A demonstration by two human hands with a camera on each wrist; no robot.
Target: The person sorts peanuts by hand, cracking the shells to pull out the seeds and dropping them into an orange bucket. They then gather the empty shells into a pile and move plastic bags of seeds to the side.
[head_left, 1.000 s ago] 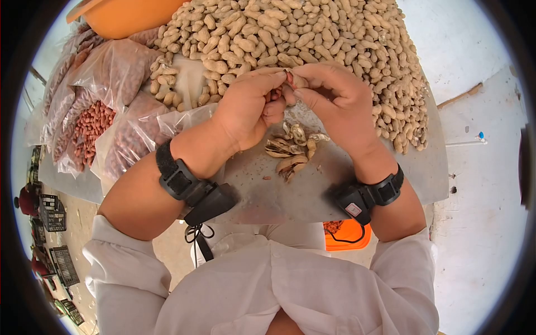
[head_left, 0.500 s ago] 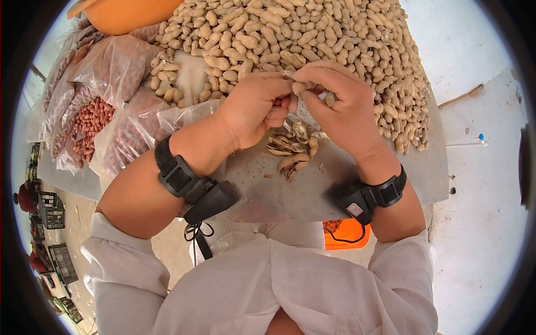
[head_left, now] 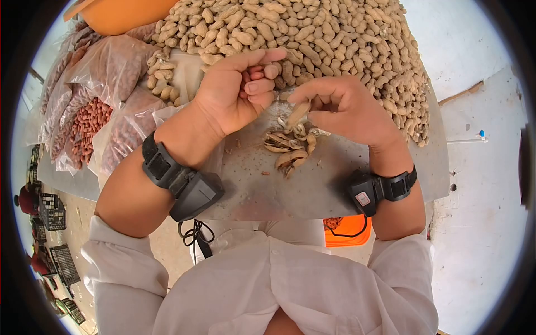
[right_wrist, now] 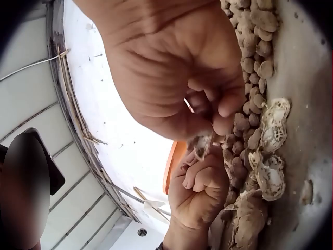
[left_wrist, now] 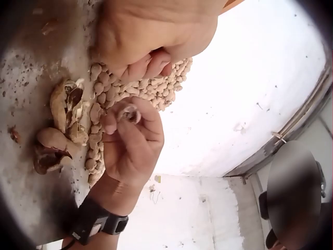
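Two hands are busy over a gray table [head_left: 268, 190] — one has nuts, the other has a shell. The left hand [head_left: 234, 92] is cupped, fingers curled around a few red shelled peanuts [head_left: 252, 73] in its palm, and it sits close to the big pile of peanuts in their shells [head_left: 335, 44]. The right hand [head_left: 346, 109] is just beside it, not touching, and pinches an empty peanut shell [head_left: 297, 113] between thumb and fingers. Right under that shell lies a little heap of broken shells [head_left: 290, 146] on the table — some split wide open. To the left are clear bags of red peanuts [head_left: 89, 123]. An orange bowl [head_left: 123, 14] sits at the top, touching the pile.
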